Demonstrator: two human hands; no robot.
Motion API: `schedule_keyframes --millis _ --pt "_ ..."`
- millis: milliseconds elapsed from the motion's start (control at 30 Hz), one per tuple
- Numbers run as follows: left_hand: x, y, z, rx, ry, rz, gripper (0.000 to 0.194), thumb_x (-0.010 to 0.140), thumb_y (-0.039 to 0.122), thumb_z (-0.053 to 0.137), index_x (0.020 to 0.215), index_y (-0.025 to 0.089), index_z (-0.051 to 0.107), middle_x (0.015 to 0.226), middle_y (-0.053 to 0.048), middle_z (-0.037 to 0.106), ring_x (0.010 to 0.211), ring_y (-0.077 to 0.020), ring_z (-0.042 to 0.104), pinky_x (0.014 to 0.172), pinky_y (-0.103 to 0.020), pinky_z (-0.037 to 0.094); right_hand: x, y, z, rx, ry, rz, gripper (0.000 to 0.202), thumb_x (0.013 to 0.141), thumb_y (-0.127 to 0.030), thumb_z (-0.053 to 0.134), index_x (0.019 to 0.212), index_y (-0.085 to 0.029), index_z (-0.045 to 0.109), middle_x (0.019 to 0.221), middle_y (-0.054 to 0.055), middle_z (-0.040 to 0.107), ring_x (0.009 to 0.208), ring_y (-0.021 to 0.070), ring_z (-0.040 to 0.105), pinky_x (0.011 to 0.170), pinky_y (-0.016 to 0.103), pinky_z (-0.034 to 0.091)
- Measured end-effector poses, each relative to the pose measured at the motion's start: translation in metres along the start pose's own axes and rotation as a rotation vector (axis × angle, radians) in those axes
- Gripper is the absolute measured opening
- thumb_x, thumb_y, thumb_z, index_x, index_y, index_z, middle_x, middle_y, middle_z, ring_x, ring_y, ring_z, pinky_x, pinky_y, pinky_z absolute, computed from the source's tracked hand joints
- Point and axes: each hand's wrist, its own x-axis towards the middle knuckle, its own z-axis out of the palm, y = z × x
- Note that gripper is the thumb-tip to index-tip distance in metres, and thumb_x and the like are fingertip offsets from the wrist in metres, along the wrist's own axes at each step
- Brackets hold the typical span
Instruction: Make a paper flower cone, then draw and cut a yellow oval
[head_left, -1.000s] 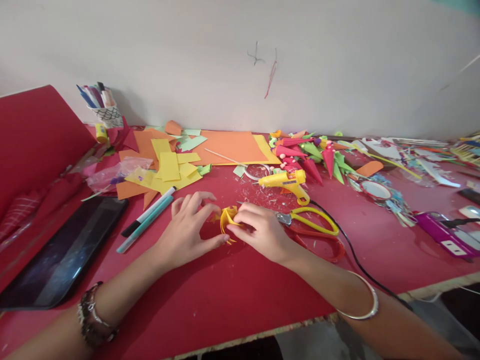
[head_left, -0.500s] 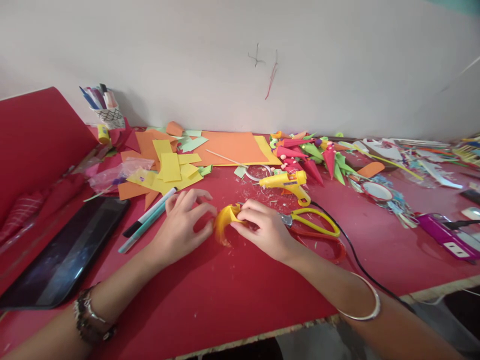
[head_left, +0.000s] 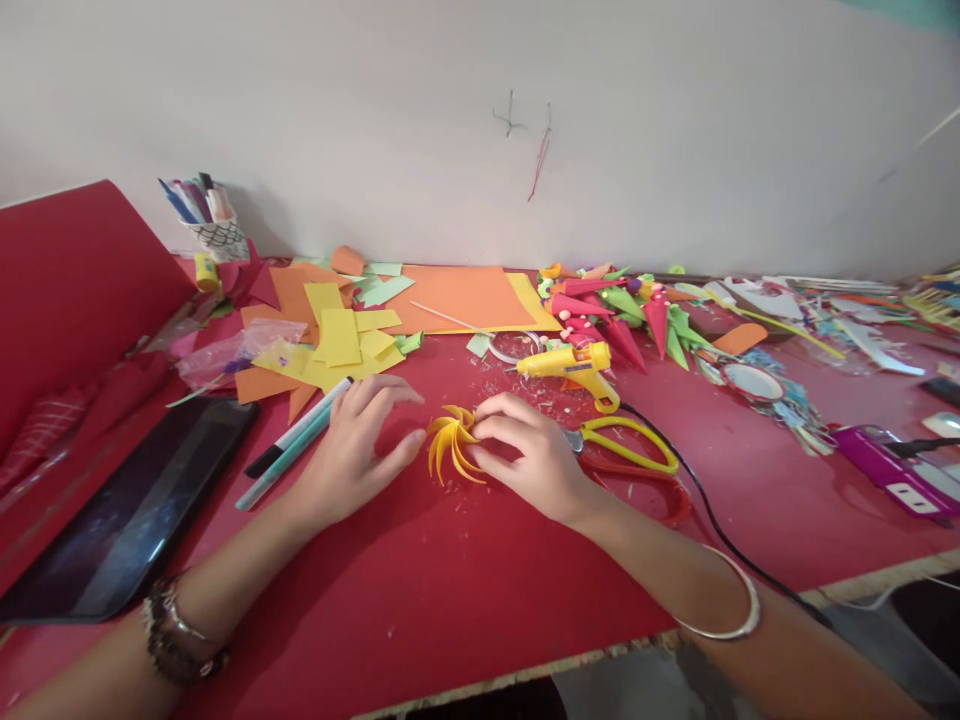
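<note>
A yellow paper flower [head_left: 454, 440] with curled, narrow pointed petals stands low over the red tabletop. My right hand [head_left: 529, 460] pinches its right side between thumb and fingers, hiding that edge. To its left, my left hand [head_left: 360, 445] is open, thumb and index finger apart, with the thumb tip just short of the petals. Behind my right hand lie scissors [head_left: 634, 443] with yellow and red handles, and a yellow glue gun [head_left: 570, 365] on its side.
Two markers [head_left: 296, 440] and a black phone [head_left: 135, 510] lie on the left. Paper scraps [head_left: 341, 335] and an orange sheet [head_left: 457, 297] are at the back, beside paper cones [head_left: 589, 305]. The glue gun's black cord [head_left: 712, 510] runs toward the front right, near a purple power strip [head_left: 892, 470].
The yellow flower was a motion blur and now shows distinct, spread petals. My left thumb and fingers have opened a little and drawn slightly left; my right hand stays almost in place.
</note>
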Motion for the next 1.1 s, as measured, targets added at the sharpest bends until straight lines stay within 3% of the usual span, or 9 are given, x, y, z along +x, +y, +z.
schedule_keyframes --millis 133,233,500,767,833,967,1100 --pt "-0.003 0.003 0.001 -0.117 -0.139 0.100 0.070 0.073 0.046 0.058 0.128 0.022 0.022 0.128 -0.012 0.031 0.121 -0.0253 0.029 0.099 -0.038 0.031 -0.001 0.000 -0.001 0.067 -0.037 -0.052 0.010 0.078 -0.014 0.052 0.083 -0.020 0.057 0.103 0.004 0.053 0.088 0.0137 0.057 0.074 0.027 0.048" --pt "-0.005 0.006 0.003 -0.124 -0.224 0.107 0.084 0.070 0.050 0.059 0.133 0.023 0.011 0.133 -0.013 0.026 0.124 -0.0264 0.027 0.100 -0.039 0.031 -0.001 -0.001 0.000 0.091 -0.049 -0.096 0.012 0.078 -0.011 0.051 0.083 -0.020 0.058 0.104 0.006 0.048 0.093 0.0137 0.055 0.079 0.028 0.048" --pt "-0.006 0.000 0.009 -0.079 -0.186 0.078 0.069 0.075 0.036 0.057 0.131 0.024 0.018 0.126 -0.010 0.042 0.118 -0.0249 0.038 0.096 -0.041 0.034 0.001 -0.001 0.002 0.043 -0.140 -0.048 0.025 0.075 -0.002 0.042 0.089 -0.019 0.056 0.101 0.006 0.046 0.092 0.0137 0.053 0.077 0.027 0.047" --pt "-0.003 0.003 0.002 -0.050 -0.179 0.020 0.072 0.074 0.043 0.056 0.131 0.022 0.018 0.121 -0.010 0.048 0.111 -0.0249 0.044 0.092 -0.040 0.036 0.002 -0.002 0.000 0.049 -0.046 0.022 0.029 0.074 -0.001 0.038 0.094 -0.019 0.049 0.091 0.005 0.049 0.082 0.0139 0.051 0.070 0.026 0.045" --pt "-0.002 0.003 0.000 -0.064 -0.133 0.019 0.064 0.077 0.042 0.052 0.128 0.020 0.022 0.116 -0.011 0.050 0.107 -0.0235 0.047 0.089 -0.038 0.037 0.002 -0.002 0.000 0.058 -0.032 0.030 0.028 0.075 -0.003 0.039 0.095 -0.020 0.049 0.091 0.005 0.049 0.081 0.0139 0.052 0.070 0.026 0.045" --pt "-0.001 0.001 0.000 -0.070 -0.013 -0.081 0.013 0.084 0.030 0.040 0.089 0.019 0.045 0.073 -0.001 0.056 0.068 -0.0145 0.053 0.063 -0.027 0.041 0.002 -0.003 0.000 0.062 -0.030 0.035 0.024 0.077 -0.006 0.040 0.093 -0.020 0.051 0.089 0.004 0.051 0.078 0.0131 0.053 0.069 0.025 0.044" --pt "-0.002 0.002 0.004 -0.052 -0.086 -0.127 0.020 0.083 0.028 0.039 0.066 0.019 0.045 0.053 0.004 0.047 0.048 -0.0102 0.044 0.048 -0.022 0.033 0.001 -0.004 -0.001 0.044 -0.103 -0.016 0.022 0.079 -0.005 0.038 0.082 -0.019 0.055 0.080 0.002 0.052 0.069 0.0109 0.052 0.064 0.023 0.042"
